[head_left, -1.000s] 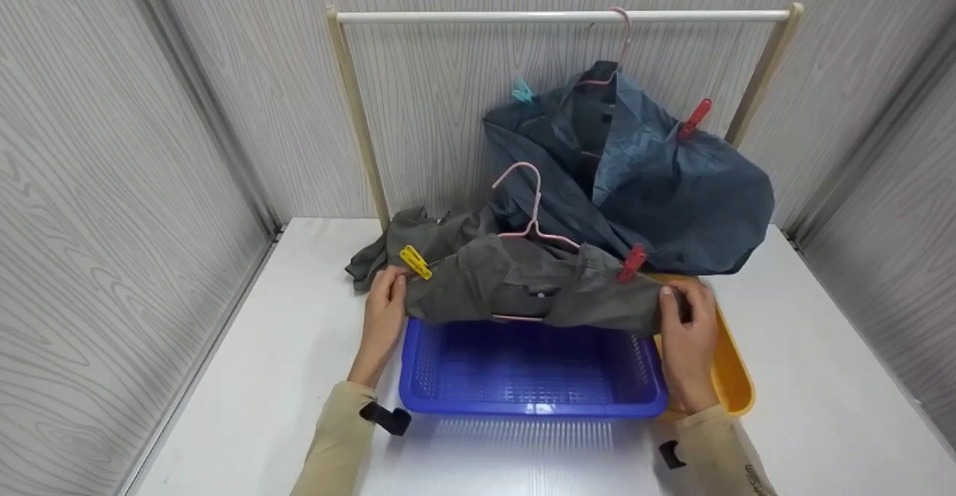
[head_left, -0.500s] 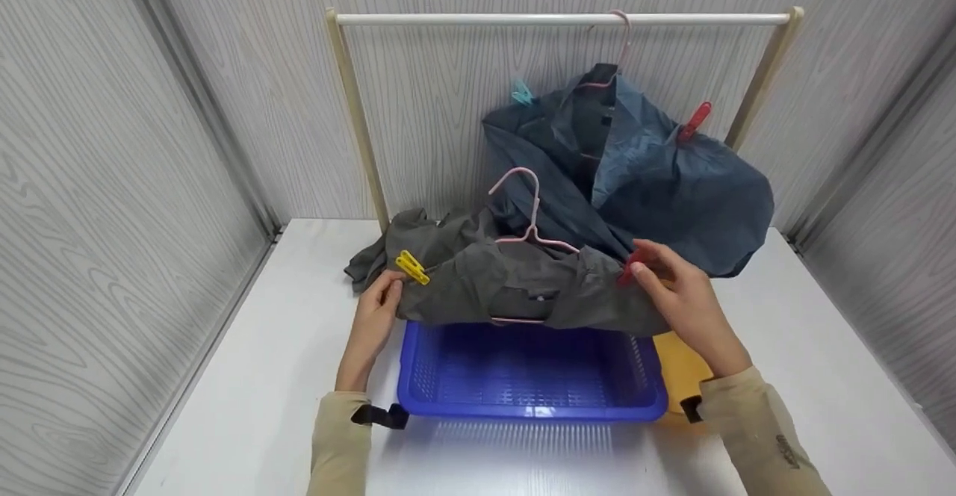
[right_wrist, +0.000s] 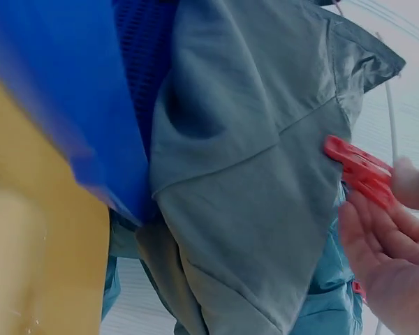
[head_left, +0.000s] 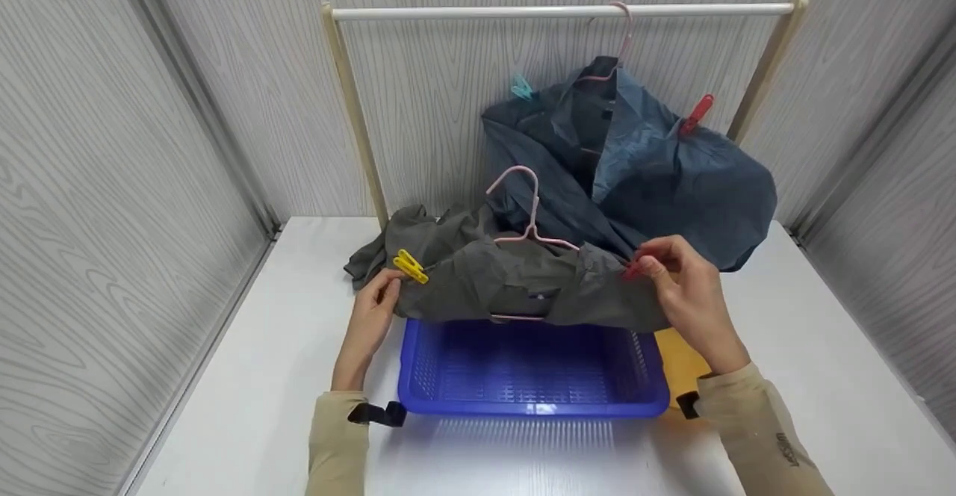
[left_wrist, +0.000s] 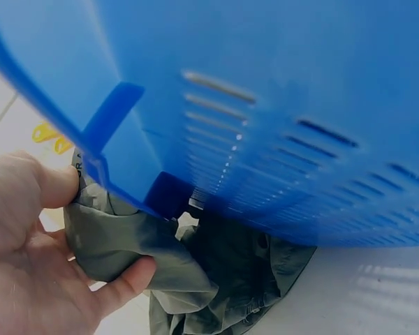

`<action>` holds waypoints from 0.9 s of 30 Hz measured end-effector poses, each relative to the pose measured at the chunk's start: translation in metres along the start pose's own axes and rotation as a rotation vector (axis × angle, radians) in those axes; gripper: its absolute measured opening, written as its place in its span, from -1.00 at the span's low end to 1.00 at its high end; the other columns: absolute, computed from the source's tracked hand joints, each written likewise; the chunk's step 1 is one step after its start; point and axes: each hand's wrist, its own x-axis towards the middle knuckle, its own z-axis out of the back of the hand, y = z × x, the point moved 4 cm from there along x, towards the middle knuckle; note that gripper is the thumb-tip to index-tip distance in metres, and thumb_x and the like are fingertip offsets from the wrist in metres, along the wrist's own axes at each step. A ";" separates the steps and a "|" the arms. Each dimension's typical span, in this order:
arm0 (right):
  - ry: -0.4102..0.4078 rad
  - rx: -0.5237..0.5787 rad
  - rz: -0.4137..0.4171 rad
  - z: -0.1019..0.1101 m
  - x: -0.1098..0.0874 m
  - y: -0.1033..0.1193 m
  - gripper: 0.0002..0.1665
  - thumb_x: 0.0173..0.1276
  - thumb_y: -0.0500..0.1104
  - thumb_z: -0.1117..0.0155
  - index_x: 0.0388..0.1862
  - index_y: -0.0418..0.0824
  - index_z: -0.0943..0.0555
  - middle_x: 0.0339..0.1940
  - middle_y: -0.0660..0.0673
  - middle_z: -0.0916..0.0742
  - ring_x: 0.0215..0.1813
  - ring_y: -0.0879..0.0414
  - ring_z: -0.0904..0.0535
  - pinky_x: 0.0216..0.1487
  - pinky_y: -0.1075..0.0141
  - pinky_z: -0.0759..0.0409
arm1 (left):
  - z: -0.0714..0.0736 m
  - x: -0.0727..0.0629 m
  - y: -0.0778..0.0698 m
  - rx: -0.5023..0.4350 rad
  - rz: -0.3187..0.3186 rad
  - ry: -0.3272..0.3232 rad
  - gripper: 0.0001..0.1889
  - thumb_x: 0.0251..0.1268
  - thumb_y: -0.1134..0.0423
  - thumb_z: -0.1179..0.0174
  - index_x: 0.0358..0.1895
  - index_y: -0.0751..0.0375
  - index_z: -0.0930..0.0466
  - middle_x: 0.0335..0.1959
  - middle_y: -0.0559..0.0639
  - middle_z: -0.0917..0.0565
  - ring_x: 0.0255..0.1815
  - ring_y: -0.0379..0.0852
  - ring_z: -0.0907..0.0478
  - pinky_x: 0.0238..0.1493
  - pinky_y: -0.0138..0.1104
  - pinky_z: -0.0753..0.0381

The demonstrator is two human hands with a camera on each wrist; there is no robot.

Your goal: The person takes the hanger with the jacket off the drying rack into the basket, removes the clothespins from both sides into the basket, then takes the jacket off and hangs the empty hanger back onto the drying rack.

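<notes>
A dark grey shirt [head_left: 448, 294] with a collar is draped on a pink hanger [head_left: 533, 212], whose hook points up and hangs free. My left hand [head_left: 371, 317] pinches the shirt's left shoulder, just below a yellow clothespin [head_left: 410, 266] clipped there. In the left wrist view, the thumb and fingers [left_wrist: 129, 279] hold a fold of the cloth. At the right shoulder, my right hand [head_left: 694, 302] pinches a red clothespin [right_wrist: 359, 171] between thumb and fingers. Its tip touches the edge of the cloth in the right wrist view.
Below the shirt stands a blue basket [head_left: 534, 409], with a yellow basket [head_left: 681, 365] partly hidden at its right. Behind, a dark blue garment [head_left: 687, 182] hangs from a white rail [head_left: 463, 13], with a teal clothespin [head_left: 522, 87] and another red one [head_left: 697, 113] on it.
My right hand has let go of the shirt's right side and moved up and inward to pinch the red clothespin. My left hand has shifted slightly left, still holding the cloth.
</notes>
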 end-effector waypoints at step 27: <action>0.113 -0.361 -0.146 0.070 -0.082 -0.050 -0.70 0.38 -0.16 -0.33 0.01 -0.29 -0.61 -0.22 -0.13 -0.76 -0.18 -0.07 -0.67 -0.14 0.45 -0.58 | 0.000 -0.010 -0.029 0.007 -0.003 0.006 -0.77 0.55 0.39 0.05 -0.01 0.40 -0.60 -0.33 0.17 -0.48 -0.34 -0.09 -0.34 -0.31 -0.35 -0.33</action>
